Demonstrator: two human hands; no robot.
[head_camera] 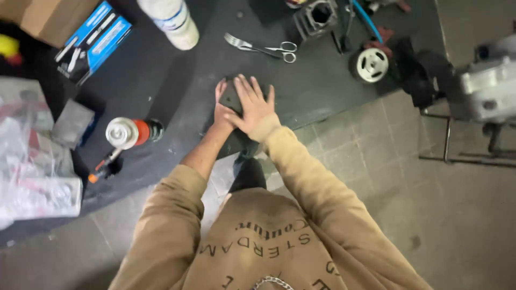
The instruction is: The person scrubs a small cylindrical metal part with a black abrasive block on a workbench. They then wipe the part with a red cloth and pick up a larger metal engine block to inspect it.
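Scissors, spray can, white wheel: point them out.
Scissors (269,49): head view, at the pivot.
Spray can (134,132): head view, on the orange band.
White wheel (371,65): head view, on the hub.

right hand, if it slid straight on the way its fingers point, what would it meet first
Probably the silver metal scissors lying open on the dark mat; the right hand points up the picture toward them, with bare mat between. Depth is uncertain.

Tan sweatshirt with dark lettering, left sleeve pushed up, silver chain.

Single head cam, steep downward view, close over own arms, facing dark mat (161,80), tiled floor (441,215)
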